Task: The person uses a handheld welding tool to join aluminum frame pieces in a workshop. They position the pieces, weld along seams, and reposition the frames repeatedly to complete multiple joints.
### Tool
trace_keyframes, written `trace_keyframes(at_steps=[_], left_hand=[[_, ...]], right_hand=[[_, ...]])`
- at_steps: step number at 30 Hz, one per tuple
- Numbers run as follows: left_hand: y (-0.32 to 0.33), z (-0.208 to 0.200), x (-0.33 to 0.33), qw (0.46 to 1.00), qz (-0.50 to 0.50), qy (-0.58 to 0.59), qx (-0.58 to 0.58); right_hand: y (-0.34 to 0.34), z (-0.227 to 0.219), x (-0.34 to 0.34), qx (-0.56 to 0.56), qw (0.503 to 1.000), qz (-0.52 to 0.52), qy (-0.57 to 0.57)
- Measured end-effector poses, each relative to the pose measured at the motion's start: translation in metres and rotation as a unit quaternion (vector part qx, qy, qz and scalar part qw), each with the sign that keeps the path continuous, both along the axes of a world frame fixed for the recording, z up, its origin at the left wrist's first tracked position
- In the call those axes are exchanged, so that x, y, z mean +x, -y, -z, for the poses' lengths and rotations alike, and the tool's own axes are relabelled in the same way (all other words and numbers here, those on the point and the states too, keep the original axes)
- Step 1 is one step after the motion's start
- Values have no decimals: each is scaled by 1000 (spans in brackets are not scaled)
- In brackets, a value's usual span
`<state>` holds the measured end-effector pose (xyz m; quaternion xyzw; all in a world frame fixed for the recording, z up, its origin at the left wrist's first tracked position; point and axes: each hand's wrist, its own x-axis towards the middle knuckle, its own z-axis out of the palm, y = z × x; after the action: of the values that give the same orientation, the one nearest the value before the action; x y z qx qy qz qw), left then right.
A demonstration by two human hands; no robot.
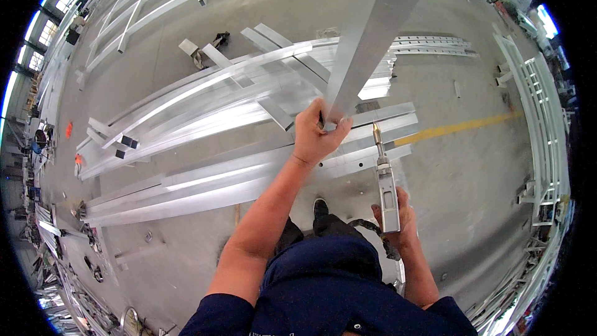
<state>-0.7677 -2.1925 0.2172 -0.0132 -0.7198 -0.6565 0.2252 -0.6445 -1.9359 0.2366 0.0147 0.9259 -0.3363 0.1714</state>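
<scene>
My left hand (317,132) is closed around the lower end of a wide silver metal beam (376,31). The beam slants up and away toward the top edge, and its far end is out of view. In my right hand (404,219) is a handheld welding gun (387,194) with a silver body and a brass-coloured nozzle tip. Its nozzle points away from me, to the right of the beam's end and apart from it. A dark wrapped cable (365,224) runs back from the gun toward my waist. My grip fingers are partly hidden behind the gun.
Long silver profiles (205,177) lie across the floor before my feet, with shorter pieces (273,112) crossed over more profiles beyond. A welded frame (180,0) stands at the far left. Stacked rails (538,124) line the right. A yellow stripe (460,128) crosses the floor.
</scene>
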Motion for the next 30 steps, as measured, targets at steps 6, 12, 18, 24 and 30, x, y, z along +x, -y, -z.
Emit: trace_keyframes(at_steps=[6,12,18,24,30], left_hand=[[23,-14,-1,993,94,-47,-54],[59,0,0,965,259,27,-21],[181,39,-34,939,258,-15,-227],[509,135,-47,641,-70,349,-680],[592,144,-53,691,35,272,-669]], right_hand=[[26,1,9,-31,998,36,-50],[83,-23,11,-20,992,107,-70],[100,-15,33,2,977,172,-125],[126,-20,80,64,951,289,-91],[159,5,124,95,957,266,-63]])
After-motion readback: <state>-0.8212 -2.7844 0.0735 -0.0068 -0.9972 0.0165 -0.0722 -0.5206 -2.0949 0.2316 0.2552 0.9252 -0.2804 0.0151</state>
